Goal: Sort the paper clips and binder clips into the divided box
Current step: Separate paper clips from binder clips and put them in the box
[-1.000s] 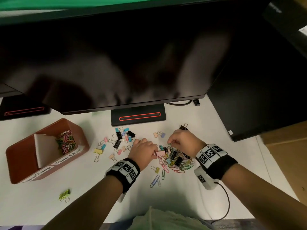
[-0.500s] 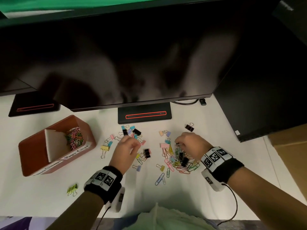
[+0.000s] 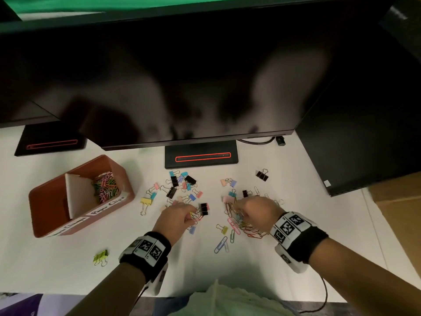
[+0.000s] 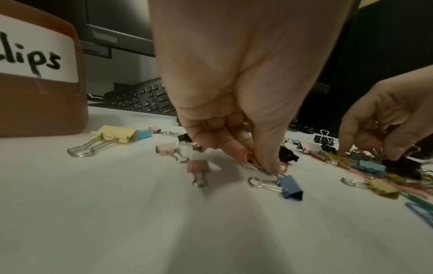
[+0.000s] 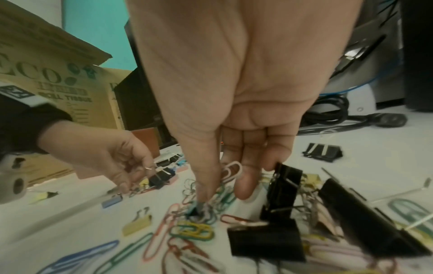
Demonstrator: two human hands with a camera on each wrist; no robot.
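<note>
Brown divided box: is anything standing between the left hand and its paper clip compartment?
Only low things: a yellow binder clip lies on the white table between the left hand and the brown divided box; nothing tall.

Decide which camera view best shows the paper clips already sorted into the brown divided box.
The head view: it looks down into the brown divided box, showing the coloured paper clips in its right compartment. The left wrist view shows only the box's labelled outer wall; the right wrist view shows none of those clips.

The left hand (image 3: 176,218), a second ago beside the right hand (image 3: 256,210) at the paper-clip heap (image 3: 239,222), now sits further left, pinching a pink paper clip (image 4: 251,160) near the black binder clip (image 3: 203,209); the right hand now digs deeper into the heap.
</note>
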